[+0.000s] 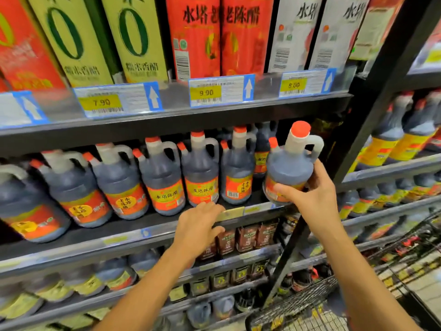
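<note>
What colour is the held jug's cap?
Red-orange cap, seen in the head view.

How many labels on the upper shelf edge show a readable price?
3: the 7.90 label at left, the 9.90 label in the middle, the 8.00 label at right. A fourth label further left shows no price.

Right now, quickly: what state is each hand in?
Left hand: open, at the shelf edge.
Right hand: grips the dark bottle.

Tall boxes (133, 37) stand on the top shelf (167, 126) (green, red and white ones). Price tags (222, 90) hang under them. Dark jugs (164, 180) with red caps sit in a row below. Small brown cartons (245, 236) sit lower. A cart (298, 304) is at the bottom right.
</note>
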The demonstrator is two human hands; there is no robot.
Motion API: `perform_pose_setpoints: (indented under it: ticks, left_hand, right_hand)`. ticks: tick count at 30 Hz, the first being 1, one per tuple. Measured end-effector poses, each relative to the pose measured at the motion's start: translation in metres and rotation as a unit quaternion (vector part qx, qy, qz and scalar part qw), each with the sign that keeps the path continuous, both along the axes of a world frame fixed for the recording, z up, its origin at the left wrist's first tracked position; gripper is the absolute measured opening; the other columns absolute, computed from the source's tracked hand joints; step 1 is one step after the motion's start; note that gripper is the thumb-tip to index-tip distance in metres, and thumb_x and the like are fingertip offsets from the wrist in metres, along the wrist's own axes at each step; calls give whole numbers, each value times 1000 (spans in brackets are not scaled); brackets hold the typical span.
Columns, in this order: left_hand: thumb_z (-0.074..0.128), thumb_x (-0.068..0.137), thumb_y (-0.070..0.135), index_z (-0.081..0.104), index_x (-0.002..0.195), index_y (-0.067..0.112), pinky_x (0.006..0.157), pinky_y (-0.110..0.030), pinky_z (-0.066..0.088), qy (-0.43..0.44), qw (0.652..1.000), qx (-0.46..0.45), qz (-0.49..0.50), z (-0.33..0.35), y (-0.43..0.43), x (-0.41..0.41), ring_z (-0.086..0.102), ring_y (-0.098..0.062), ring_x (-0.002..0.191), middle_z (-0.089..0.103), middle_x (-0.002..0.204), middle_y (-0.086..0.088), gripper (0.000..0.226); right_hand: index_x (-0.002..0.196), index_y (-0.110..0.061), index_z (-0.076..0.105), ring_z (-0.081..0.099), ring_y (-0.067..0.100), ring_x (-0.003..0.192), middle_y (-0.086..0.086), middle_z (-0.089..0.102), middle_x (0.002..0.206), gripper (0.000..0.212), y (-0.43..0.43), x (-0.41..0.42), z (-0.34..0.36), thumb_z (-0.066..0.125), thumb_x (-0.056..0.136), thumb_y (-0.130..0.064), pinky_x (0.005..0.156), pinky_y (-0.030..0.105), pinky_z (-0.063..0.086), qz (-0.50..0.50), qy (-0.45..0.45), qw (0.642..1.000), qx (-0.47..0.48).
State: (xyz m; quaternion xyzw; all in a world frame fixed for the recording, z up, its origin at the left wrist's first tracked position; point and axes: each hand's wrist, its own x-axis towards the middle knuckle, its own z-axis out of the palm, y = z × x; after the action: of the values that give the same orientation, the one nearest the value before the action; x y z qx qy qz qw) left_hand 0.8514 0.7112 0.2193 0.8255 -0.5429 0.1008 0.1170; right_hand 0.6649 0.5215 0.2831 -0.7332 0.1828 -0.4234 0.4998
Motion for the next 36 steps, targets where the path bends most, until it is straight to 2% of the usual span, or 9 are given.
perform_pose_setpoints:
  ticks: [8,13,18,20,23,27,30,33,36]
  left_hand:
    - [77,78,48,62,112,26,63,-35,50,1,1000,-21,-8,0,2,1,63,-17,97,68,103,10,43]
    - [76,80,46,63,113,25,64,-35,47,-2,1000,-29,-3,2,3,-2,62,-18,99,67,104,9,42]
    - [73,83,47,61,116,25,66,-35,46,-3,1000,-27,0,2,4,-4,61,-18,102,67,106,9,42]
    - [74,82,47,62,116,25,65,-34,45,-7,1000,-27,-2,2,3,-3,61,-18,100,67,105,9,42]
    - [75,81,47,63,115,25,63,-33,44,-9,1000,-27,0,2,3,-2,62,-17,99,68,105,10,42]
    - [78,78,45,64,114,24,61,-33,46,-14,999,-30,-2,0,3,-2,64,-18,97,69,103,8,44]
    - [80,77,44,65,112,22,60,-33,47,-18,999,-34,-4,0,4,-3,65,-19,95,70,101,7,44]
    - [78,79,45,64,116,23,63,-34,48,-19,999,-30,-2,0,3,-3,63,-18,99,69,105,7,45]
    - [74,83,45,62,120,24,67,-35,49,-10,1000,-22,-1,1,4,-2,61,-18,103,68,109,8,45]
  right_hand:
    - [141,-30,49,61,-2,116,-21,63,127,75,-20,29,-17,87,77,-17,88,12,52,5,19,1000,16]
    - [139,-26,49,63,0,113,-15,64,126,72,-35,38,-32,87,77,-20,93,25,55,-4,44,998,42]
    - [142,-34,32,60,3,117,-16,59,131,85,-45,45,-40,86,76,-31,97,35,53,-14,67,994,83]
    - [142,-35,30,60,0,116,-19,59,129,91,-47,48,-39,85,71,-40,96,31,53,-6,80,993,86]
    - [141,-43,27,59,-9,114,-23,57,127,84,-50,48,-39,82,80,-31,94,25,49,12,93,992,82]
    - [152,-40,21,55,-2,124,-17,51,139,86,-45,46,-43,77,88,-31,97,23,49,10,101,993,54]
    - [146,-31,28,52,-22,109,-29,48,125,86,-37,47,-52,83,80,-26,87,10,50,-47,90,995,23]
    - [133,-22,36,58,-18,94,-25,50,110,75,-36,51,-58,86,77,-24,90,30,56,-104,87,990,24]
    - [129,-27,37,59,-6,86,-26,51,103,73,-39,57,-56,86,76,-32,91,45,57,-119,112,986,21]
